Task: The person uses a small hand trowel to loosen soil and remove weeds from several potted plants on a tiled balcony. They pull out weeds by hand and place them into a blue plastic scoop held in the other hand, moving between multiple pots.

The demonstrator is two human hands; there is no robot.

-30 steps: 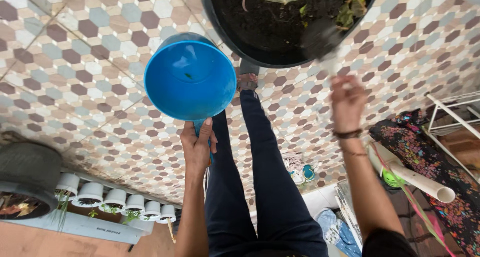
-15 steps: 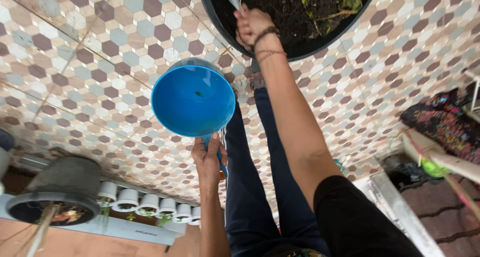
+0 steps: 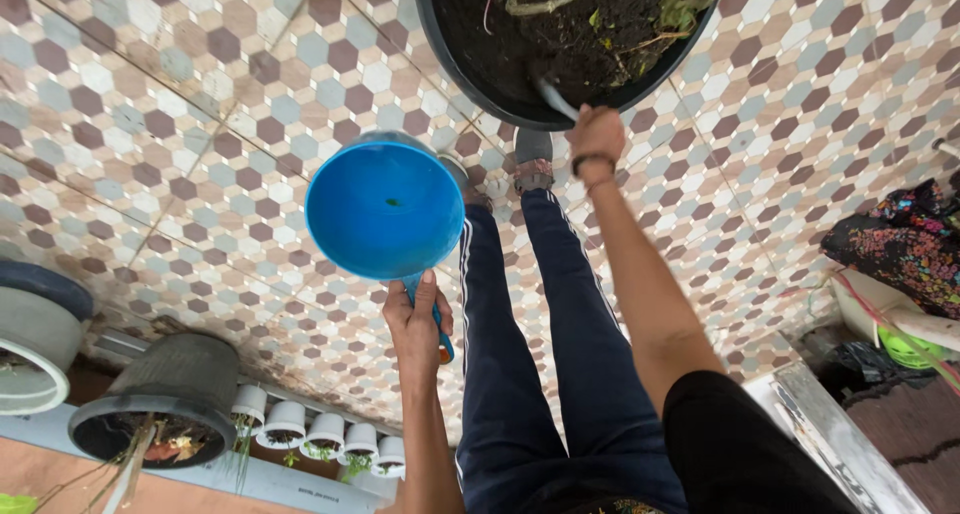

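The left hand (image 3: 417,324) was closed around the handle of a blue scoop (image 3: 385,211), holding its round bowl up over the patterned tile floor (image 3: 170,144), just beside the dark trousers (image 3: 545,354). Farther out, the right hand (image 3: 597,132) gripped a grey tool (image 3: 552,94) at the near rim of a large black pot (image 3: 520,104), its tip in the soil (image 3: 580,24).

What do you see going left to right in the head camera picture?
Grey pot → black pot → white cups → left hand holding blue scoop → right hand → floral cloth.
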